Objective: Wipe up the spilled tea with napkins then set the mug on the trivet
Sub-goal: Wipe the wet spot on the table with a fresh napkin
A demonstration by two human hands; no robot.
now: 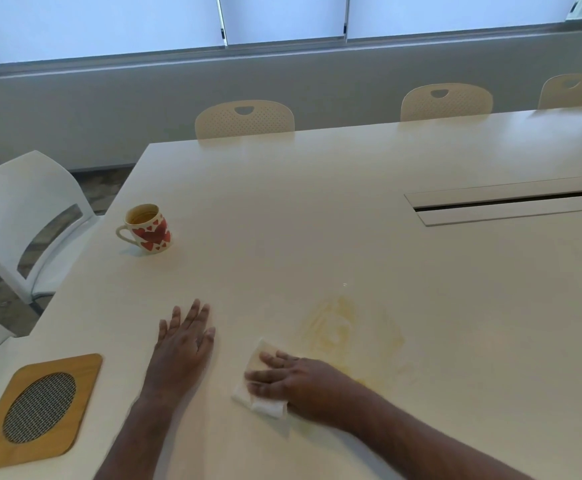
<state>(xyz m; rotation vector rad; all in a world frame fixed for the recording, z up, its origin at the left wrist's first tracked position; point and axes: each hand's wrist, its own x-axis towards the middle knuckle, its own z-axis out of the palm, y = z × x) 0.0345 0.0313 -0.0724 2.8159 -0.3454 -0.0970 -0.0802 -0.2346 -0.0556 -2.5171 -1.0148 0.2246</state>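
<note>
right hand (289, 379) presses napkin (258, 389) flat on table (317, 220), fingers straight, tea smear (352, 334) at its 1 o'clock. left hand (184, 344) flat, fingers spread. mug (148, 227) at 11 o'clock, trivet (36, 410) at 8.

Soft window daylight, slight blur

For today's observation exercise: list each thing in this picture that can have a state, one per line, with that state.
Heart-patterned mug: upright, off the trivet.
Trivet: flat, bare.
Tea spill: smeared, not fully wiped.
Napkin: folded, pressed down.
Right hand: pressing the napkin.
Left hand: flat on table.
</note>
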